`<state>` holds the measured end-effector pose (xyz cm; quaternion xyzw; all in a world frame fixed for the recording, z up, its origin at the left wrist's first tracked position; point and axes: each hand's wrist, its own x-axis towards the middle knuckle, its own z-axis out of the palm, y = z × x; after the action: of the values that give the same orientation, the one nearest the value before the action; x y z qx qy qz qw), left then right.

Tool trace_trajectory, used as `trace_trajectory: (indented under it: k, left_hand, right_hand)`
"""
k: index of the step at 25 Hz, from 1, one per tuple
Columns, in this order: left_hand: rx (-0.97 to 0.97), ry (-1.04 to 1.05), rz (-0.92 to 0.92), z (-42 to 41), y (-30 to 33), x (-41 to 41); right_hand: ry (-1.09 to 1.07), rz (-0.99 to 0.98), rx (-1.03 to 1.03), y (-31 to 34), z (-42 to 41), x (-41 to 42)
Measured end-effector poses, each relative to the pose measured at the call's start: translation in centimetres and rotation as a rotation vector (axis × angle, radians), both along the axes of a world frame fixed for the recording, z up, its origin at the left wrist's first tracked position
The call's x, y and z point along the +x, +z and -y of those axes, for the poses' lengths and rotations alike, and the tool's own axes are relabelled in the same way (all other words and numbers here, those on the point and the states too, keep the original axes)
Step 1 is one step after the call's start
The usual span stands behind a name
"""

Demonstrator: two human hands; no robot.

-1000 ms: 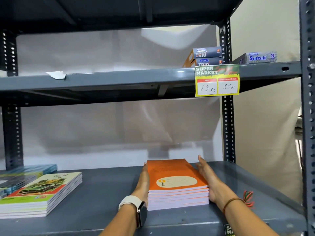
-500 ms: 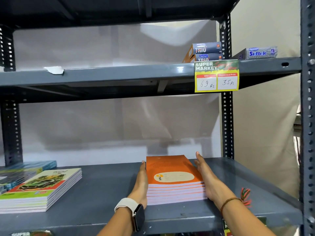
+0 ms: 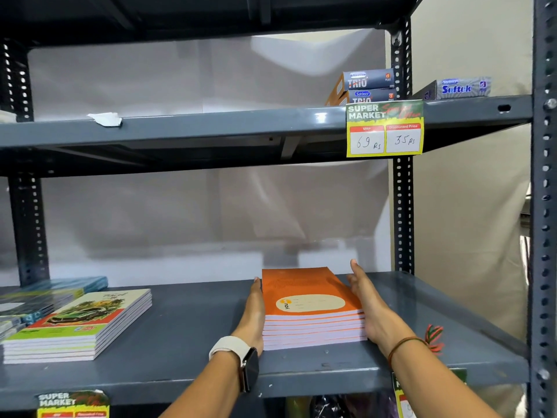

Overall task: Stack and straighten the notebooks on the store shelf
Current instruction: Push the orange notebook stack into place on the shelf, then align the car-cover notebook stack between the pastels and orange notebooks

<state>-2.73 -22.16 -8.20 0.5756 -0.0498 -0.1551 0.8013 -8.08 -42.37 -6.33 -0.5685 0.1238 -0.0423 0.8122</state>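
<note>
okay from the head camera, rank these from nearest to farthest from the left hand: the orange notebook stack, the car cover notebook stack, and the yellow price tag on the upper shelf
From the left hand:
1. Orange notebook stack: pressed against the palm, on its right.
2. Car cover notebook stack: same shelf, off to the left.
3. Yellow price tag: upper shelf edge, up and right.

The price tag (image 3: 385,128) on the upper shelf edge (image 3: 211,128) reads "SUPER MARKET", "MRP 69 Rs", "Discounted Price 35 Rs". Boxes above read "Saino TRIO" (image 3: 368,79) and "Softek" (image 3: 462,87). The near-left tag (image 3: 73,403) reads "SUPER MARKET".

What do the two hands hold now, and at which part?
The orange notebook stack, pressed between flat palms: left hand on its left side, right hand on its right side. It rests on the shelf.
</note>
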Motion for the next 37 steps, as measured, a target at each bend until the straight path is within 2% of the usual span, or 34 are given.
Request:
trace_trajectory:
  k: [4,7,10,12,14,16,18,24,32,37]
  left_hand:
    - [-0.016,0.048,-0.047,-0.5,0.3,-0.7]
    - [0.030,0.113,-0.057,-0.9,0.4,-0.6]
    - [0.064,0.112,-0.056,-0.8,1.6,-1.4]
    - [0.077,0.119,-0.019,-0.7,2.6,-1.6]
    - [0.148,0.159,0.029,-0.7,4.1,-1.5]
    - [0.190,0.202,0.107,-1.2,5.8,-1.1]
    - [0.187,0.244,0.148,-2.3,7.4,-0.3]
    - [0.173,0.349,0.222,-9.8,9.9,2.8]
    - [0.205,0.487,0.209,-28.5,9.8,7.4]
    - [0.182,0.466,0.176,-39.1,6.9,10.5]
  right_hand:
    - [-0.025,0.032,-0.103,0.6,-0.2,-0.8]
    - [0.028,-0.037,-0.148,1.6,-0.2,-1.2]
    - [-0.043,-0.070,-0.473,2.9,-0.5,-0.9]
    - [-0.124,0.032,-0.705,4.1,-1.3,-0.5]
    - [-0.172,0.140,-0.806,5.5,-2.6,0.0]
    - [-0.121,0.205,-0.742,6.9,-4.8,0.5]
    - [-0.036,0.247,-0.571,7.9,-7.6,1.4]
    - [0.033,0.246,-0.268,9.3,-18.1,5.2]
    - [0.123,0.140,-0.135,7.5,-34.1,9.5]
    - [0.100,0.036,-0.108,4.4,-41.4,12.0]
